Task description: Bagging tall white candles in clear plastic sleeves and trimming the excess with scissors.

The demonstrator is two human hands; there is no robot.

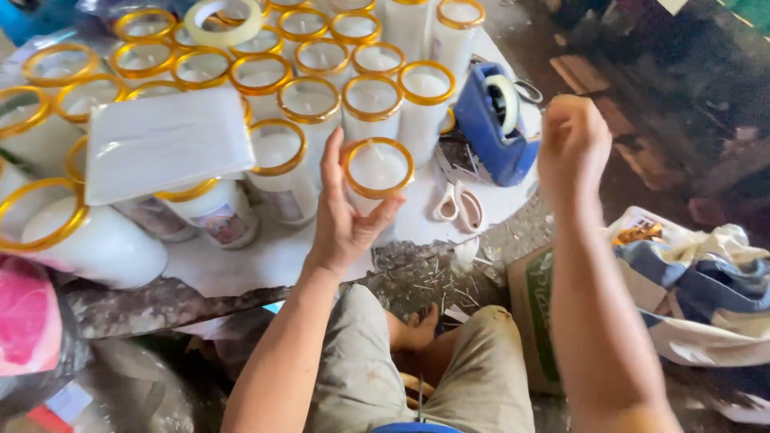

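My left hand (343,210) grips a tall white candle jar with a gold rim (377,168), standing on the white tabletop (265,261). My right hand (572,144) is raised to the right of the table with its fingers curled shut; whether it pinches anything I cannot tell. Between the hands stands a blue tape dispenser (499,122) with a roll of tape. White-handled scissors (457,204) lie on the table just right of the held jar. Several more gold-rimmed white candle jars (309,104) crowd the table behind it.
A flat stack of clear plastic sheets (164,144) rests on top of jars at left. A loose tape roll (222,22) sits on jars at the back. A cardboard box (533,313) and cloth bags (698,281) stand on the floor at right. My knees are below the table edge.
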